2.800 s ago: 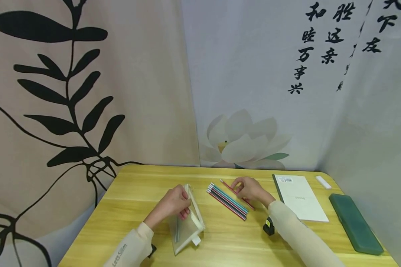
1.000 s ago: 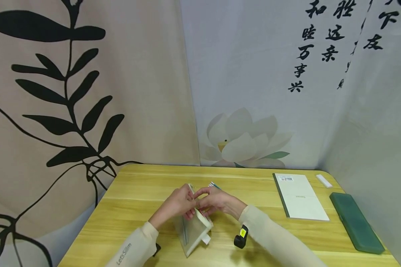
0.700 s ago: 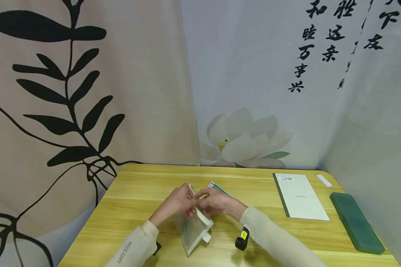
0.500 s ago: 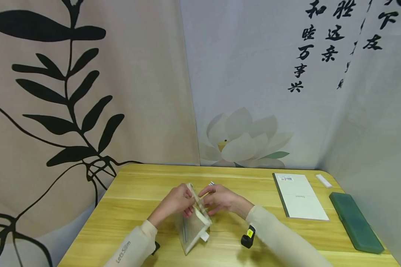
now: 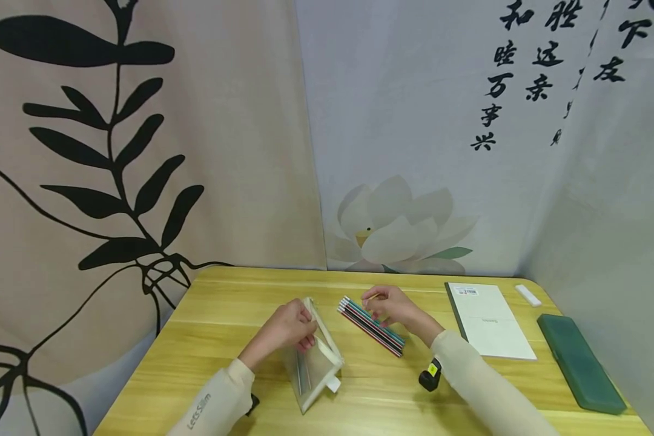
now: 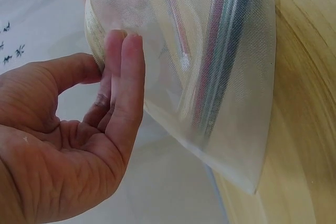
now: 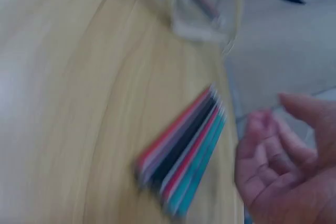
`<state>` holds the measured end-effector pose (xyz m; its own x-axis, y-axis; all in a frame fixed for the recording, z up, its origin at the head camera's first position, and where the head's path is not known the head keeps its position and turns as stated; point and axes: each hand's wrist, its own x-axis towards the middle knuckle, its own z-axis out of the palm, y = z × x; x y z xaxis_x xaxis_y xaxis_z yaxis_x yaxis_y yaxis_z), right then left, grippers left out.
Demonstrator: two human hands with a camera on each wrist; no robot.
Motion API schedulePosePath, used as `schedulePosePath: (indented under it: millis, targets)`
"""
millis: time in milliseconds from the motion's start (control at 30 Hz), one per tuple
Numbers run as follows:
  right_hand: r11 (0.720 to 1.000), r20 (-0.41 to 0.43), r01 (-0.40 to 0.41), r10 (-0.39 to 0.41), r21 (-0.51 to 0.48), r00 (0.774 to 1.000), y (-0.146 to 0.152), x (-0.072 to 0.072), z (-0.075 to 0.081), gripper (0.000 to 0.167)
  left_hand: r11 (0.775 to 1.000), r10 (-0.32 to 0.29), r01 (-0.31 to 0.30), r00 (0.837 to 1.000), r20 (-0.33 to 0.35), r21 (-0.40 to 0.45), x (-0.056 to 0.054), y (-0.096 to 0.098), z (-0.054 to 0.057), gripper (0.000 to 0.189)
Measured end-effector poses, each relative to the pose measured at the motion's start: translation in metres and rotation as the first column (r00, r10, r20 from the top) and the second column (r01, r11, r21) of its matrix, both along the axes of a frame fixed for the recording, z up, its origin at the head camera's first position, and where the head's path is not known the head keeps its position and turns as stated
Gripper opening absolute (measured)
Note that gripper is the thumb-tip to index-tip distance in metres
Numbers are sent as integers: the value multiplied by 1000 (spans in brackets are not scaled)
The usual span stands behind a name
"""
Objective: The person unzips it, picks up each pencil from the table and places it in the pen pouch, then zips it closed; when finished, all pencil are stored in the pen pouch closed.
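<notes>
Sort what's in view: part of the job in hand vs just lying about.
Part of the job, it seems:
- mesh pouch, rim pinched by the left hand
- pencil bundle beside it, near the right hand, which looks empty
- pencils inside the pouch

Likely just lying about:
- white notebook
- green case
- small white block

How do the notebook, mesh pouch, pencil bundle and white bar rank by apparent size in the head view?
1. Notebook
2. Mesh pouch, partly covered by the left hand
3. Pencil bundle
4. White bar
</notes>
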<state>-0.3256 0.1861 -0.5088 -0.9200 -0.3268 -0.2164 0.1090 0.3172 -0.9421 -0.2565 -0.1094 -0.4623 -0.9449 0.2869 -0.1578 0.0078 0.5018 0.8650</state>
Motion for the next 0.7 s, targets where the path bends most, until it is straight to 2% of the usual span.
schedulePosePath:
  millis: [167, 367, 533, 700]
  targets:
    - [1000, -77, 0, 2, 31, 997, 16, -8, -8, 37, 1000, -12, 12, 1000, -3, -15, 1, -4, -1, 17]
    - [989, -152, -96, 114, 116, 982, 27, -19, -14, 29, 999, -22, 22, 1000, -3, -25, 2, -7, 1, 16]
    - [969, -147, -197, 218, 146, 965, 34, -26, -18, 34, 999, -28, 28, 1000, -11, -30, 2, -7, 3, 15]
    - [962, -113, -229, 246, 150, 963, 42, -30, -23, 34, 999, -33, 33, 999, -21, -27, 2, -8, 4, 16]
